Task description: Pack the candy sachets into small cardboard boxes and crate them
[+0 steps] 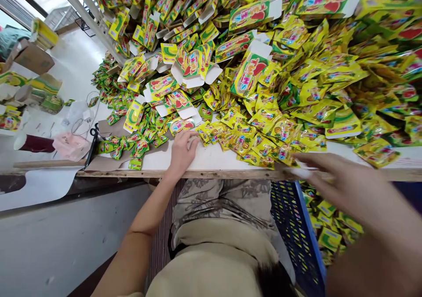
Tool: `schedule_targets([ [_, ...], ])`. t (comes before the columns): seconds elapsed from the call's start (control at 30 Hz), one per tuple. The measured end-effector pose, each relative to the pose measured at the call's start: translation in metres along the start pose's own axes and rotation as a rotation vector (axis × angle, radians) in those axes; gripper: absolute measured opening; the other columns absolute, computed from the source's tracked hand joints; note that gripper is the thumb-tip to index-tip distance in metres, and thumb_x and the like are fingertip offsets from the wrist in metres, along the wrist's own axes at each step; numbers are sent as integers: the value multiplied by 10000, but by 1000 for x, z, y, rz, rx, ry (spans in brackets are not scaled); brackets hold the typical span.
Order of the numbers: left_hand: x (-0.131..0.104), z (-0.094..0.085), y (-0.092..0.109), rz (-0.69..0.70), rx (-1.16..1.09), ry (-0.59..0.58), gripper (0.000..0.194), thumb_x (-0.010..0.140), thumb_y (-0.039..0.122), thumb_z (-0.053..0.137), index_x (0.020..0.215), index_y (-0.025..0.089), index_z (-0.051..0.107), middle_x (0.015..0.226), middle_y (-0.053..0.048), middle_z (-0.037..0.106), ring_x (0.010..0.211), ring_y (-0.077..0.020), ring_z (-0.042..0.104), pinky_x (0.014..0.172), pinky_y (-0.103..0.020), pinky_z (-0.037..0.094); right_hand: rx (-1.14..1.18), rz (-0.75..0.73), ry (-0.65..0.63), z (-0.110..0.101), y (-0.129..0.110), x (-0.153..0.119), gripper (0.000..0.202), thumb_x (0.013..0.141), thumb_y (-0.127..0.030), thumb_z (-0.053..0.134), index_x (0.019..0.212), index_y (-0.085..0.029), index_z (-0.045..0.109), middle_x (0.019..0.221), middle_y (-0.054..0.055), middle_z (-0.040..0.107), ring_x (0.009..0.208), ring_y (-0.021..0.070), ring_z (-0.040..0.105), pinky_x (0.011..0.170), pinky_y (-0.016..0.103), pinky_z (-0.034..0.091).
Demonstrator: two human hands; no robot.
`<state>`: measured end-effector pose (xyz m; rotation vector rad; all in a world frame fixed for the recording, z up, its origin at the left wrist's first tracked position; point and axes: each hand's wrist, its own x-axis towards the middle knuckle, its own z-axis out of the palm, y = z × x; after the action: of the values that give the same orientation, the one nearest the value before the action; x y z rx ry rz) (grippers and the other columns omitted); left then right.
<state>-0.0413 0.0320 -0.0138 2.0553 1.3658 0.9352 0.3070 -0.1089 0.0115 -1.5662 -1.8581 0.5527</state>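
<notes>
My left hand rests on the white table near its front edge, thumb apart from loosely bent fingers. Its fingertips are at a small printed candy box, beside a heap of yellow sachets; I see nothing held in it. Smeared by motion, my right hand is over the table's front edge, above the blue crate. A blurred white piece shows at its fingertips; whether the fingers grip it is unclear.
A blue crate with yellow-green boxes stands below the edge at right. Small green wrapped candies and black scissors lie left. More open boxes and sachets cover the table's back. A cardboard box sits far left.
</notes>
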Motion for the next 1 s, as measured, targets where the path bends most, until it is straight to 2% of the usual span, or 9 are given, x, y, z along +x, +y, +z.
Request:
schedule_targets([
  [0.1, 8, 11, 5, 90, 63, 19, 158, 874, 289, 565, 986, 220, 651, 998, -73, 658, 1001, -229, 570, 873, -374, 449, -75, -55, -124, 61, -45, 61, 433, 790, -102, 508, 1165, -280, 633, 1074, 80, 697, 923, 300, 661, 777, 465, 522],
  [0.17, 8, 8, 1, 101, 113, 48, 158, 873, 293, 569, 991, 221, 644, 1000, -71, 649, 1008, -237, 560, 915, -394, 416, -48, -108, -116, 94, -62, 97, 480, 767, -53, 465, 1190, -225, 613, 1117, 97, 678, 1001, 287, 636, 834, 449, 517],
  [0.27, 2, -8, -11, 50, 164, 110, 151, 863, 294, 583, 984, 222, 639, 992, -68, 634, 1005, -244, 546, 925, -401, 393, -94, -195, -75, 128, -63, 131, 618, 724, 5, 436, 1311, -170, 528, 1216, 132, 628, 1140, 299, 546, 924, 459, 467],
  [0.33, -3, -21, -20, 1, 215, 165, 150, 858, 279, 586, 987, 219, 632, 990, -72, 624, 1003, -244, 537, 925, -397, 389, -170, -213, -75, 141, -56, 140, 639, 719, 20, 428, 1331, -144, 514, 1162, 150, 638, 1126, 307, 524, 927, 464, 444],
  [0.47, -4, -40, -28, -76, 363, 241, 174, 873, 245, 550, 1030, 194, 605, 1043, -91, 610, 1030, -233, 520, 939, -374, 391, -254, -180, -53, 144, -48, 139, 376, 779, -51, 462, 1067, -145, 683, 912, 141, 641, 925, 297, 539, 831, 442, 440],
  [0.57, 0, -48, -28, -101, 433, 248, 185, 876, 242, 539, 1044, 185, 592, 1067, -97, 606, 1053, -232, 516, 953, -368, 387, -154, -186, 75, 132, -48, 129, 250, 781, -82, 497, 884, -191, 698, 843, 94, 621, 866, 261, 543, 788, 403, 439],
  [0.73, 8, -67, -39, -164, 562, 302, 204, 864, 272, 556, 1050, 194, 585, 1080, -103, 600, 1066, -260, 514, 948, -384, 386, 111, -79, 293, 113, -49, 106, 99, 780, -181, 606, 848, -226, 661, 768, 35, 575, 756, 213, 551, 680, 347, 446],
  [0.87, 21, -81, -52, -227, 641, 293, 207, 822, 293, 615, 999, 188, 589, 1049, -110, 596, 1063, -282, 507, 933, -396, 391, 227, -35, 286, 112, -52, 95, 64, 782, -206, 631, 838, -229, 650, 763, 20, 580, 729, 198, 555, 659, 339, 447],
  [1.0, 33, -78, -54, -225, 718, 189, 188, 793, 333, 651, 904, 189, 602, 1001, -109, 575, 1036, -295, 504, 909, -408, 393, 256, -58, 286, 117, -56, 94, 95, 777, -174, 623, 848, -227, 659, 802, 27, 621, 773, 201, 587, 677, 337, 460],
])
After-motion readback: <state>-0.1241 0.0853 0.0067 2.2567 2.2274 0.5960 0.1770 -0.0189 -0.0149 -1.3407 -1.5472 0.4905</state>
